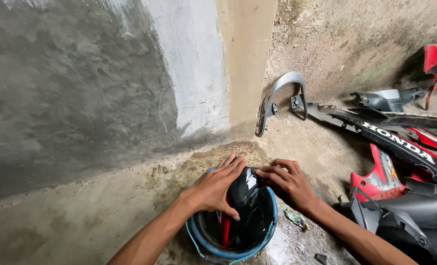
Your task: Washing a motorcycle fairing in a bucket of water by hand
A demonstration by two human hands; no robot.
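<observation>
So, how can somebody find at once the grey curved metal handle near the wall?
Start at the pale concrete pillar in the wall. At its foot, just to the right, the grey metal handle leans upright on the dirt floor. It is the only bare arched bar; the motorcycle panels farther right are flat, black and red plastic.

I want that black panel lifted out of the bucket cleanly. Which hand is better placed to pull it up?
Probably the left hand: it lies flat over the black panel, thumb hooked under its edge. The right hand only touches the top with its fingertips, beside the bucket.
</observation>
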